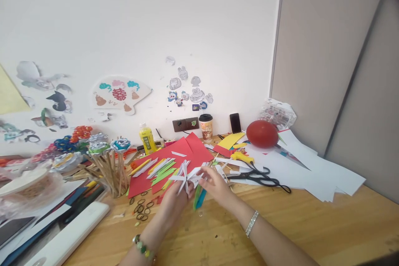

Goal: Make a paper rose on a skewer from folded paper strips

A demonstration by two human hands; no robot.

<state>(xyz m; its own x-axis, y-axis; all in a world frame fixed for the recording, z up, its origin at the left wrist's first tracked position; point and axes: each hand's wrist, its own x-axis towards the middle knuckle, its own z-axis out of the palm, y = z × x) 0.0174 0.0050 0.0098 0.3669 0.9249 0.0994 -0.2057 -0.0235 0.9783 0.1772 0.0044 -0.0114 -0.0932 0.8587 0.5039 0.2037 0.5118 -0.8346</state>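
Note:
Both my hands meet over the wooden table (305, 224), holding a white folded-paper star shape (186, 177) between them. My left hand (174, 201) grips it from below on the left. My right hand (216, 185) pinches its right side. A green and a blue paper strip (198, 198) hang below the white piece, between my hands. Folded white, green and yellow paper strips (158, 168) lie on red paper sheets (174, 156) just beyond my hands.
Black scissors (262, 176) and a yellow glue gun (242, 157) lie to the right, near white sheets (311, 170) and a red balloon (262, 134). Rubber bands (141, 210), paper flowers on sticks (106, 158), a yellow bottle (147, 139), a cup (206, 127) and a phone (235, 123) stand around.

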